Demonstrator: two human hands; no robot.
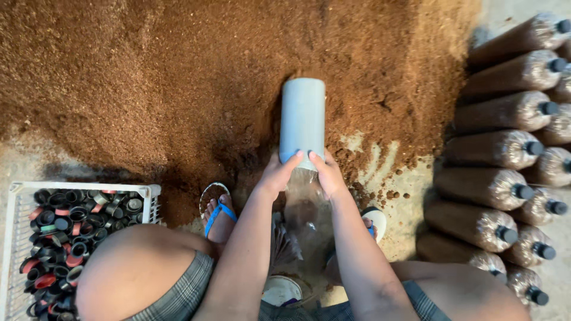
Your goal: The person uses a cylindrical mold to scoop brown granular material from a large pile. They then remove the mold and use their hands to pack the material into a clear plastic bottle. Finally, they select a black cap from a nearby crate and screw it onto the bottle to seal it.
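Grey plastic pipe [303,119], a short wide length of it, lies tipped forward into the big heap of reddish-brown sawdust [178,77] on the concrete floor [410,196], its near end held just in front of the seated person's knees. Both hands are closed around that near end: the left hand [278,172] wraps the left side, the right hand [328,173] the right side, and between them a clear plastic bag [306,208] hangs from the pipe's mouth down toward the person's lap. From where I stand, the weak spot looks like that join; if the grip slackens, the bag could slip off the pipe and the sawdust would spill over the feet in blue flip-flops [219,213]. A hard scoop might also tear the thin film, I'd judge. To the right, well apart from the hands, filled bags [493,148] lie stacked on their sides, each a brown cylinder in clear plastic ending in a black neck cap; I see no labels on them. At the lower left a white plastic crate [18,196] holds loose black and red neck rings [65,226].
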